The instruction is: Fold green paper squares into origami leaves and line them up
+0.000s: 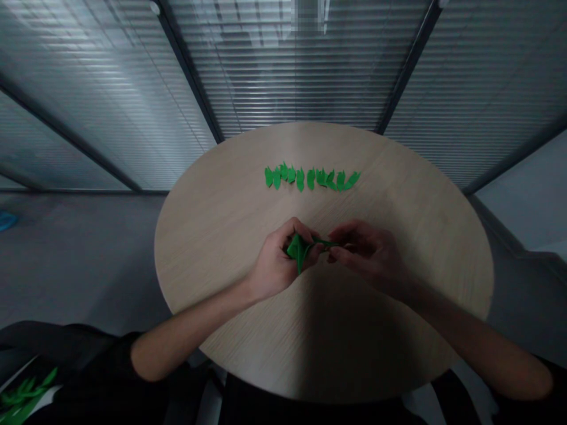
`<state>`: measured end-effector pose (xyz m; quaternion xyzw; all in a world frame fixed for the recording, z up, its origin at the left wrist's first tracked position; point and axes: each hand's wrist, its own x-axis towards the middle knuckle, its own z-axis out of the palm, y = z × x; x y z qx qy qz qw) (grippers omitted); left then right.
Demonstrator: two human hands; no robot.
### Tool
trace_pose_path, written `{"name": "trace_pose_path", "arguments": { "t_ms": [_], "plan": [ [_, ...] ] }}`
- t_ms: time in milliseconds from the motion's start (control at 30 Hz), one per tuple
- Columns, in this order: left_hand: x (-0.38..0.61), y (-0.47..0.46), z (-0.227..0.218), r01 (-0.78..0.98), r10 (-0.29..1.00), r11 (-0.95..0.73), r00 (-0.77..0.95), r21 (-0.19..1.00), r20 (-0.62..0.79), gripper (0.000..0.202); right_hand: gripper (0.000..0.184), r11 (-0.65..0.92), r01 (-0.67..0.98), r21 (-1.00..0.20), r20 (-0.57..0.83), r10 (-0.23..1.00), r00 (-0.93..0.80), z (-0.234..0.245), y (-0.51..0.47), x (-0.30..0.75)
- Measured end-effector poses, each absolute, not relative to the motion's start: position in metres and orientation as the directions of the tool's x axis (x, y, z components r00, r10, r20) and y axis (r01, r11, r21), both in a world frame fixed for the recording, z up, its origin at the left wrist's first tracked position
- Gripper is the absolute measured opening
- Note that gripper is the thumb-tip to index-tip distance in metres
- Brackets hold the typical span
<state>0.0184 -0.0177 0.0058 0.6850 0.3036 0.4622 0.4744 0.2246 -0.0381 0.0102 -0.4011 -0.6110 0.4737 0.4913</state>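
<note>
- L hand and R hand are working together over the near-middle of the worktop, knuckles almost meeting, not apart.
- L hand is clamping a folded green leaf-shaped piece btwn thumb and fingers; material can't be told, felt or card maybe.
- R hand's fingertips are pinching the end of a narrow green strip running out from that piece, so both hands are on one item.
- Done so far, as far as seen: approx. a dozen green leaf cutouts are lying in a tight row, overlapping in places, across the far half of the worktop, well beyond the hands.
- Left so far: the piece in the hands isn't in that row yet, and more green sprigs are lying on a white sheet at lower L, off the worktop, partly cut off by the frame.
- Surface: round pale wood-grain worktop, bare around the row and hands, w/ a dark shadow falling across its near side.
- Room: glass partition w/ slatted blinds is standing behind, dark frames dividing it; grey floor is stretching out L, w/ a small blue object at the edge.
</note>
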Motion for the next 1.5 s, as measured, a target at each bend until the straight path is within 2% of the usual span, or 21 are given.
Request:
{"name": "trace_pose_path", "arguments": {
  "t_ms": [133, 467, 1500],
  "plan": [
    [0.0184, -0.0174, 0.0047, -0.025, 0.851, -0.370, 0.392, 0.929, 0.350, 0.021, 0.012, 0.191, 0.067, -0.979, 0.175, 0.965, -0.193, 0.0085, -0.0380, 0.2250],
    [0.0176, -0.0181, 0.0055, -0.016, 0.851, -0.359, 0.405, 0.933, 0.335, 0.023, 0.020, 0.145, 0.031, -0.989, 0.138, 0.976, -0.171, 0.0096, -0.0380, 0.2246],
    [0.0169, -0.0186, 0.0031, 0.059, 0.813, -0.461, 0.429, 0.886, 0.394, 0.018, 0.033, 0.144, 0.068, -0.987, 0.126, 0.966, -0.224, 0.0072, -0.0357, 0.2238]
  ]
}}
